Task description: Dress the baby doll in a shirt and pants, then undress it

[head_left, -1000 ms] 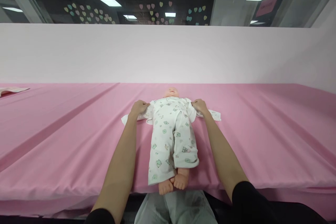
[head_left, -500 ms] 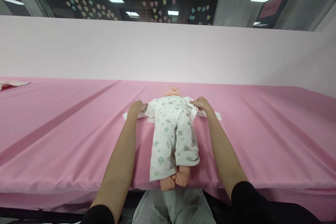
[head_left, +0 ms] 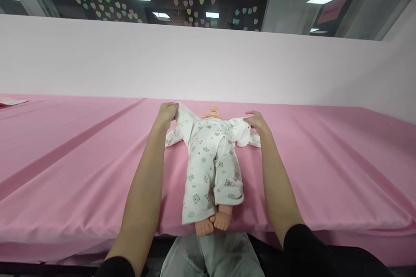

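Note:
A baby doll (head_left: 211, 112) lies on its back on the pink table cover (head_left: 81, 160), feet toward me, dressed in a white printed sleepsuit (head_left: 211, 160). My left hand (head_left: 166, 112) is closed on the suit's left sleeve and holds it lifted up beside the doll's head. At the other shoulder my right hand (head_left: 255, 120) pinches the bunched right sleeve. The doll's bare feet (head_left: 212, 224) hang at the table's near edge.
A pale pink partition wall (head_left: 208, 65) runs along the far side of the table. A small flat cloth or paper (head_left: 11, 102) lies at the far left. Paper hearts decorate the dark glass behind.
Both hands have moved up toward the doll's head. The left sleeve, flat on the table before, is now lifted; the right sleeve is now bunched near the shoulder.

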`<state>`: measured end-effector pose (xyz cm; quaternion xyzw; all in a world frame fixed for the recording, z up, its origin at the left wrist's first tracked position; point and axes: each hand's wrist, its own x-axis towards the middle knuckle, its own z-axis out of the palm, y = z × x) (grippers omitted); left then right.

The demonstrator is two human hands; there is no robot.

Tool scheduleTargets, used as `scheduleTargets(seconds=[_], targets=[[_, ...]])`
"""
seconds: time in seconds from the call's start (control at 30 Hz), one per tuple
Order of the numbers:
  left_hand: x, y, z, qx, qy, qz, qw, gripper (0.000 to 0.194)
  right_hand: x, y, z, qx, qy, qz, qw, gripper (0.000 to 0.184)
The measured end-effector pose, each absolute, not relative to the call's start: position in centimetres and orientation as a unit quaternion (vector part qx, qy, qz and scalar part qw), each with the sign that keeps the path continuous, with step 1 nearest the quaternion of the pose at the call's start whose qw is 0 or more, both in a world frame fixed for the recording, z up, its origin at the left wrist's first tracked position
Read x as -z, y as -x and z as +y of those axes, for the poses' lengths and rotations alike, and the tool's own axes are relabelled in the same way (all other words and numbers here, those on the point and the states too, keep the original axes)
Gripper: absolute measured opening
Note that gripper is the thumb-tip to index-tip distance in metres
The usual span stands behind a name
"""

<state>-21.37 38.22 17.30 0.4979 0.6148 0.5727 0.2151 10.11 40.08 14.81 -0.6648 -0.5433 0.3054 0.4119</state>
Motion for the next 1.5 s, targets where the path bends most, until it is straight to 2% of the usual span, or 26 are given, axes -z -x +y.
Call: scheduleTargets(seconds=[0.07,0.13,0.23,0.27,0.33,0.43,0.5,0.57,0.63,0.7,0.8,0.93,0.97,1.03,1.1,1.2,1.27,1.37,1.43,1.5], targets=[[-17.9,18.7,37.2,-0.559,-0.539,0.561,0.286,0.012,-15.4,-7.9,39.4,-0.335,0.61,-0.542,0.471,0.048],[-18.4,16.0,36.0,-0.492,-0.62,0.511,0.336,0.013,-16.2,-5.3,38.3,-0.416,0.5,-0.576,0.495,0.044],[-19.7,13.4,34.0,-0.358,-0.75,0.418,0.367,0.024,-17.8,-2.7,36.3,-0.518,0.33,-0.666,0.423,0.028],[-20.2,13.2,33.5,-0.35,-0.768,0.405,0.351,0.027,-18.3,-2.6,35.8,-0.521,0.306,-0.681,0.413,0.024],[-21.1,13.6,32.6,-0.377,-0.771,0.43,0.281,0.029,-19.1,-3.1,35.4,-0.496,0.316,-0.674,0.448,0.018],[-21.5,14.7,32.4,-0.338,-0.753,0.536,0.179,0.026,-19.3,-4.8,35.8,-0.431,0.417,-0.621,0.505,0.013],[-20.8,14.8,32.8,-0.222,-0.764,0.576,0.187,0.028,-18.8,-5.2,36.3,-0.4,0.493,-0.624,0.456,0.01],[-19.7,14.3,33.4,-0.121,-0.788,0.568,0.203,0.029,-18.2,-4.9,36.6,-0.38,0.541,-0.665,0.348,0.011],[-18.8,13.7,33.7,-0.074,-0.809,0.554,0.182,0.034,-17.7,-4.1,36.5,-0.35,0.557,-0.712,0.244,0.019],[-18.4,13.4,33.8,-0.059,-0.815,0.555,0.156,0.045,-17.4,-3.3,36.3,-0.31,0.558,-0.746,0.188,0.024],[-18.8,13.6,33.5,-0.113,-0.819,0.548,0.13,0.051,-17.3,-2.8,36.0,-0.263,0.564,-0.765,0.164,0.028],[-19.4,13.7,33.4,-0.369,-0.747,0.552,-0.032,0.043,-17.3,-2.6,35.9,-0.283,0.55,-0.776,0.122,0.047],[-19.4,13.7,33.5,-0.404,-0.732,0.547,-0.045,0.042,-17.3,-2.6,36.0,-0.289,0.549,-0.777,0.108,0.049],[-19.5,13.4,33.3,-0.419,-0.741,0.525,0.001,0.041,-17.3,-2.6,36.0,-0.289,0.548,-0.779,0.097,0.052],[-19.9,13.3,32.6,-0.362,-0.786,0.485,0.125,0.038,-17.6,-2.9,35.8,-0.303,0.524,-0.785,0.134,0.054],[-21.3,13.6,31.0,-0.164,-0.833,0.387,0.36,0.036,-18.8,-4.0,35.0,-0.393,0.435,-0.778,0.226,0.051],[-22.3,14.1,30.3,-0.112,-0.818,0.352,0.44,0.036,-19.9,-5.0,34.2,-0.467,0.376,-0.768,0.227,0.042],[-22.0,14.8,31.4,-0.246,-0.794,0.38,0.405,0.032,-20.8,-5.6,33.9,-0.491,0.354,-0.764,0.225,0.028],[-20.3,14.6,33.4,-0.325,-0.775,0.447,0.307,0.032,-20.1,-4.9,34.7,-0.438,0.399,-0.743,0.31,0.023],[-17.8,13.8,35.5,-0.289,-0.756,0.559,0.179,0.03,-18.2,-3.4,36.2,-0.356,0.465,-0.707,0.397,0.022]])
